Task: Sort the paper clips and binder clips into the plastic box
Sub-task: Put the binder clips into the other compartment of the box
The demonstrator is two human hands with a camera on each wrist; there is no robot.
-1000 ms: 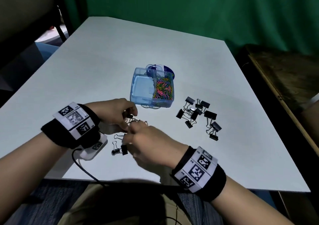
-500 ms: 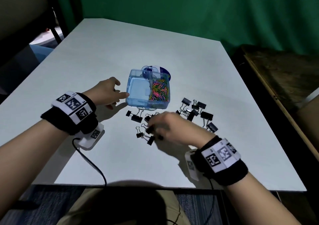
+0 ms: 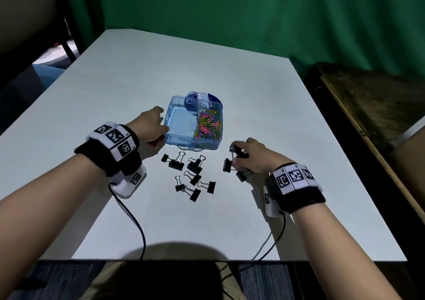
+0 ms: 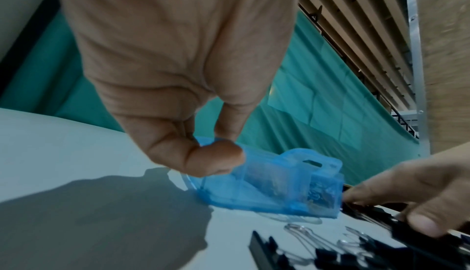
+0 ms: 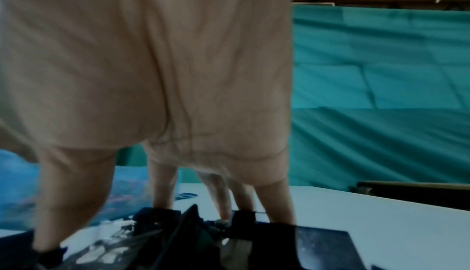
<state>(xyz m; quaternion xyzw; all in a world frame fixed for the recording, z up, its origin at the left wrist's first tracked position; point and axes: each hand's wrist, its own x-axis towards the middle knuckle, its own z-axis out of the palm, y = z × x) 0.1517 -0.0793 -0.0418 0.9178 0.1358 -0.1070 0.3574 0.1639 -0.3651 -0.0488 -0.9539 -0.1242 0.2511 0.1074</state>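
Observation:
A clear blue plastic box [image 3: 174, 136] sits open mid-table; its left compartment is bare, while its right one holds coloured paper clips [image 3: 209, 126]. My left hand [image 3: 164, 128] pinches the box's near left wall between thumb and fingers, seen close in the left wrist view [image 4: 216, 145] on the box [image 4: 279, 184]. My right hand [image 3: 236, 159] is curled over a heap of black binder clips [image 3: 227, 165] to the right of the box, fingers closed round several. In the right wrist view its fingertips [image 5: 162, 204] press down among those clips [image 5: 193, 230]. Several more binder clips [image 3: 192, 176] lie loose in front of the box.
The white table [image 3: 207, 69] ends at a front edge near my lap. A dark wooden bench [image 3: 368, 106] stands to the right, with a green curtain [image 3: 253, 12] behind. Wrist-camera cables [image 3: 135, 219] trail over the table's front.
Both hands left the clips at the table's front. The left one went forward and took hold of the box's left wall. The right one swept right onto the heap of binder clips.

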